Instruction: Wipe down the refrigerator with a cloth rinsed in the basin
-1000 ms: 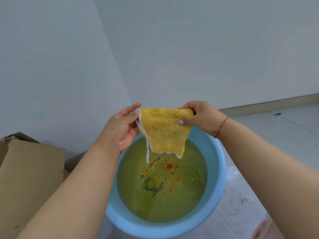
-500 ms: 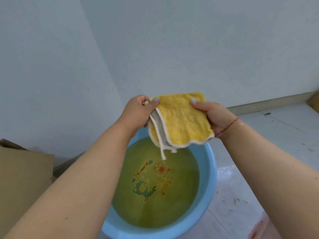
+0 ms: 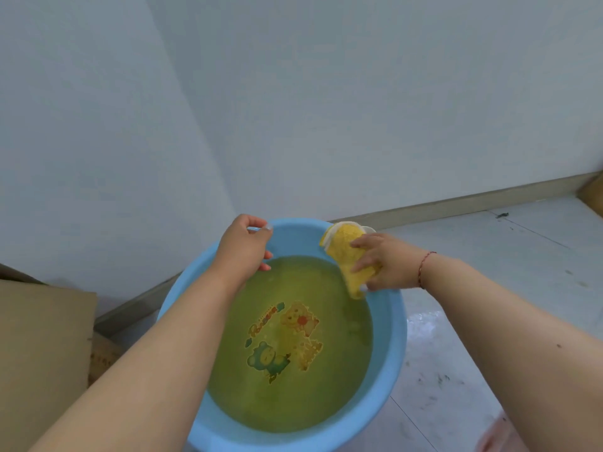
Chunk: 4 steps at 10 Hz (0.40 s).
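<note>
A light blue basin [image 3: 390, 347] stands on the floor, filled with greenish-yellow water over a cartoon print on its bottom. My right hand [image 3: 385, 265] holds a folded yellow cloth [image 3: 347, 249] with a white edge, pressed against the basin's far right rim. Over the far left rim hovers my left hand [image 3: 243, 249], fingers loosely curled and nothing visible in them. No refrigerator is in view.
White walls meet in a corner behind the basin, with a baseboard [image 3: 456, 203] along the floor. Brown cardboard boxes [image 3: 42, 347] lie at the left. The pale tiled floor [image 3: 505, 288] at the right looks wet and smudged near the basin.
Both hands held the cloth spread above the water; now the left hand has let go, and the right hand has lowered the folded cloth onto the basin's right rim.
</note>
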{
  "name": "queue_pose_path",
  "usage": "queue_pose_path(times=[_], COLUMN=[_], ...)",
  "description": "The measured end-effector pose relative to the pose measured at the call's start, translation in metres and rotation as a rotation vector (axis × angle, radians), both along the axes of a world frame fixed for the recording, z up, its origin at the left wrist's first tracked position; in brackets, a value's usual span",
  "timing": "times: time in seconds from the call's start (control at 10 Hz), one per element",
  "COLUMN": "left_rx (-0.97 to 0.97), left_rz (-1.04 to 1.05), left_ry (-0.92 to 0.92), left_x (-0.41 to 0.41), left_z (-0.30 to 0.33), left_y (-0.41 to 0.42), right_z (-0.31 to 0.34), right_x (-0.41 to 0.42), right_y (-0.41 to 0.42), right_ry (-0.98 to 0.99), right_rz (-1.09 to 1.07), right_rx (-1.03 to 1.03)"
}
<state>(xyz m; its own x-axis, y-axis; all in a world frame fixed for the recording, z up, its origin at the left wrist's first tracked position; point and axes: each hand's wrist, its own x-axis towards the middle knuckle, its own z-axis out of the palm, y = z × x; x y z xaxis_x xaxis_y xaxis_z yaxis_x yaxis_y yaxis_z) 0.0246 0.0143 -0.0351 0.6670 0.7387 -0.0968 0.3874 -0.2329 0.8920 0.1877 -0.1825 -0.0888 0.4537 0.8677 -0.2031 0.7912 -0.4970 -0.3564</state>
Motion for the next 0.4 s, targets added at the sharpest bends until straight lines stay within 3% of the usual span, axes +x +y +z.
queue_pose_path(times=[0.1, 0.2, 0.3, 0.4], left_rx=[-0.001, 0.024, 0.281, 0.685], left_rz=[-0.031, -0.083, -0.103, -0.099], left_ry=[0.033, 0.095, 0.201, 0.324], left_x=[-0.006, -0.012, -0.022, -0.033], left_z=[-0.005, -0.012, -0.015, -0.015], left_y=[0.003, 0.005, 0.008, 0.007], right_z=[0.002, 0.013, 0.027, 0.036], right_x=[-0.001, -0.006, -0.022, -0.048], right_y=[-0.001, 0.006, 0.02, 0.043], right_ry=[0.046, -0.041, -0.178, -0.202], right_rz=[-0.041, -0.072, -0.105, -0.111], right_rx=[-0.024, 0.019, 0.275, 0.563])
